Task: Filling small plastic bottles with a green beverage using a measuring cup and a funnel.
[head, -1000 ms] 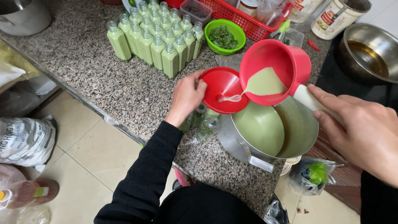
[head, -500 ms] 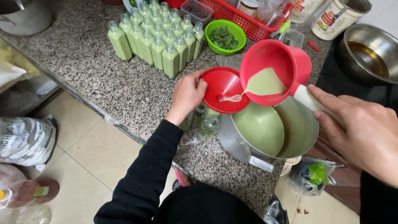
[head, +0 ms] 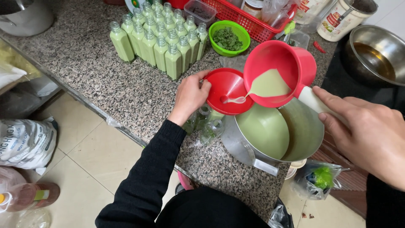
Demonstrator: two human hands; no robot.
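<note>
Right hand (head: 371,135), lower right, grips the white handle of the red scoop (head: 280,74), tilted. Thin pale-green stream falls into the red funnel (head: 228,90), centre frame; left hand (head: 190,97) clasps its rim. Keep pour slow, funnel upright. Steel pot (head: 295,135) below, glossy. Filled square bottles (head: 158,38) upper left on speckled granite bench (head: 105,84).

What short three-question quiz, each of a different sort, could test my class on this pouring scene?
1. True or false: the left hand holds the red plastic funnel.
2. Which vessel does the right hand tilt? A red plastic ladle cup; B steel pot; C green colander bowl.
3. Fill in: the filled square bottles hold pale ____ liquid.

Key: 1 true; 2 A; 3 green.
</note>
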